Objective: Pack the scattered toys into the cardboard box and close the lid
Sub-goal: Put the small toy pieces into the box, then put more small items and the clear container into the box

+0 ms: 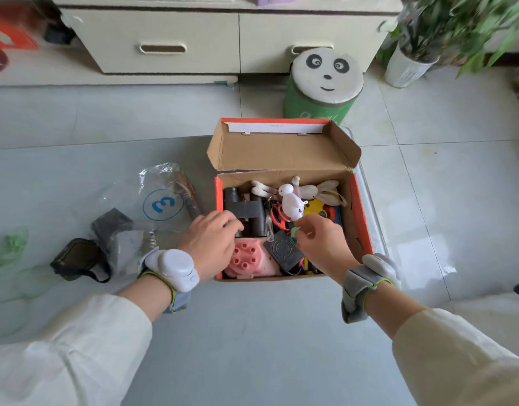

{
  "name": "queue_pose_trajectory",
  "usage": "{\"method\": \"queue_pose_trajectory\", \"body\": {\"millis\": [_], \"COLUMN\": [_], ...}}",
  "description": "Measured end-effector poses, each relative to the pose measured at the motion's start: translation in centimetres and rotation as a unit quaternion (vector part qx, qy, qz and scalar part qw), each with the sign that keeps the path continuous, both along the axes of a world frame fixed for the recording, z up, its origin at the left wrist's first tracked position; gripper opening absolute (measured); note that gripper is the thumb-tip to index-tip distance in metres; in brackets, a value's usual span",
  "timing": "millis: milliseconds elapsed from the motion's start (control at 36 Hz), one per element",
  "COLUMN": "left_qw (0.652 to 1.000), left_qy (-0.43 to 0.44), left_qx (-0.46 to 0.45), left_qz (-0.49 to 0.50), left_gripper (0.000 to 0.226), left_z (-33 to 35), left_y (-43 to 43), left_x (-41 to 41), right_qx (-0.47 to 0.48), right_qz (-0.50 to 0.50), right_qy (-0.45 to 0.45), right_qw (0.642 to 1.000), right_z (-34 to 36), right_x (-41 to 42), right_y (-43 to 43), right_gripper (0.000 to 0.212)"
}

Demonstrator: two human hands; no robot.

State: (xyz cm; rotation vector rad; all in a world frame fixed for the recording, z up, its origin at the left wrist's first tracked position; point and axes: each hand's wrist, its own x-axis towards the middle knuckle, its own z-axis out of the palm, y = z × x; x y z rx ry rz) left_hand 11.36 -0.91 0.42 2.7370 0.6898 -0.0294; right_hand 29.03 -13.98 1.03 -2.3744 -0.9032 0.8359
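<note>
– Fingers [230, 220] of the left hand [211, 244]: how do they lie?
– Curled together over the left wall of the orange-and-brown cardboard box [361, 218], with the tips down on the near end of the black toy binoculars [246, 210]. I cannot tell whether they grip it or only rest there.
– And the right hand [325, 244]?
– Its fingertips [309, 224] are bunched and pinch a small green toy piece [295, 231], held just above the box's contents.
– What lies round those fingertips?
– Just beyond them stands a white plastic figure [290, 200]. A white plush rabbit [316, 191] lies farther back, and a yellow flat toy [314, 207] is to the figure's right. Just left of the fingertips is a black embossed pouch [283, 252]. Nearer the person than the left fingers lies a pink plastic block with round holes [246, 259].
– The lid?
– The brown cardboard lid [281, 155] stands open and upright, beyond both hands at the box's far side.
– Anything outside the box?
– Left of the left fingers, on the grey surface [252, 332], lies a clear plastic bag marked with a blue circled 3 [163, 204]. Farther left is a black strapped pouch [79, 259]. Well beyond the lid are a green stool with a panda face [325, 80], a cream drawer cabinet [170, 39] and a potted green plant [407, 67].
– The wrists?
– A white device [176, 268] on the left, a grey strap [359, 285] on the right.
</note>
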Motion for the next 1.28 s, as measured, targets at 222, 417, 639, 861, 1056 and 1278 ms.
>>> {"method": "queue_pose_trajectory", "body": {"millis": [222, 417, 639, 861, 1056, 1278], "left_qw": [0.996, 0.989, 0.972, 0.967, 0.966, 0.962], "left_qy": [-0.023, 0.014, 0.093, 0.119, 0.128, 0.145], "left_qx": [0.020, -0.016, -0.087, -0.132, -0.162, -0.185], "left_qz": [0.078, 0.146, 0.199, 0.184, 0.154, 0.136], "left_gripper": [0.027, 0.028, 0.027, 0.028, 0.029, 0.026], "left_z": [1.6, 1.4, -2.1, -4.4, -3.4, 0.4], "left_y": [2.8, 6.8, 11.7, 13.0, 13.5, 14.3], "left_x": [-11.2, -21.3, -31.3, -32.3, -30.9, -28.0], "right_qx": [0.039, -0.039, -0.219, 0.005, 0.126, 0.198], "right_qz": [0.060, 0.118, 0.112, -0.229, -0.257, -0.236], "right_qy": [0.019, 0.037, -0.001, 0.120, 0.092, 0.124], "right_qw": [0.997, 0.992, 0.969, 0.966, 0.954, 0.943], "right_z": [2.9, 1.5, -2.2, -4.7, -1.0, 5.5], "right_x": [-10.0, -19.4, -28.7, -30.3, -26.4, -22.6], "right_y": [6.0, 11.1, 15.5, 16.2, 17.2, 18.2], "right_gripper": [0.018, 0.028, 0.082, 0.075, 0.020, 0.039]}}
